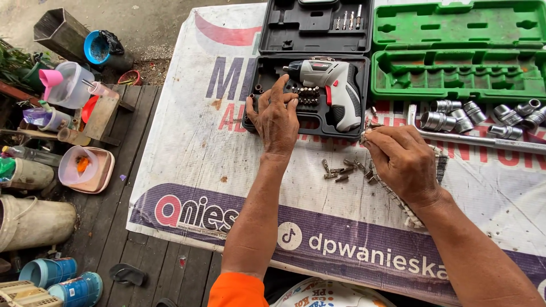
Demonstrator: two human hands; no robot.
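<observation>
My left hand (pixel 277 116) rests on the open black tool case (pixel 310 122), its fingertips at the row of bit slots beside the grey and red cordless screwdriver (pixel 335 85) lying in the case. My right hand (pixel 401 159) pinches a small screwdriver bit at its fingertips, just right of the case. Several loose bits (pixel 341 169) lie on the banner between my two hands. A strip of bits (pixel 398 202) runs under my right wrist.
An open green socket case (pixel 460 51) stands at the back right. Chrome sockets (pixel 455 116) and a long ratchet bar (pixel 489 141) lie before it. The printed banner (pixel 193 136) covers the table. Buckets, cups and bottles (pixel 68 85) crowd the wooden deck on the left.
</observation>
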